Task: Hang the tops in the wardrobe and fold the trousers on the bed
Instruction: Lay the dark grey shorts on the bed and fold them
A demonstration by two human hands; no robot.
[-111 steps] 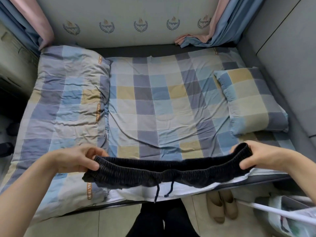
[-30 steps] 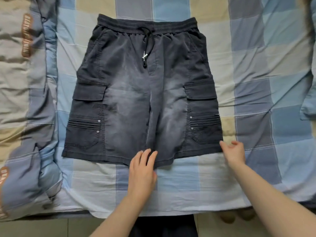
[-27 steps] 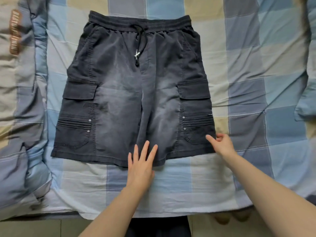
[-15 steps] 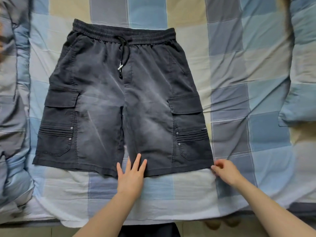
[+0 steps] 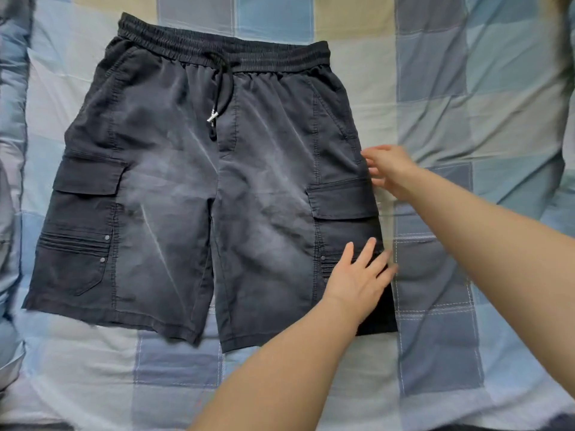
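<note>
Lying flat, front up, on the checked blue, grey and beige bedsheet (image 5: 435, 73), faded black cotton cargo shorts (image 5: 174, 188) fill the centre-left, elastic waistband (image 5: 264, 56) at the far side, hems near. Black drawstring (image 5: 222, 88) with metal tips hangs down the fly. Flap pocket (image 5: 88, 175) on the left leg, another (image 5: 340, 199) on the right leg. Left hand (image 5: 357, 281) rests palm down on the right leg's lower pocket, fingers spread and extended, gripping nothing, fingertips reaching the shorts' right edge. Right hand (image 5: 389, 169) sits farther away at that same right side seam, just above the flap pocket, fingers loosely curled and partly open; blurred, fingertips touching the edge, can't tell if any fabric is pinched. Both forearms come in from the near right.
</note>
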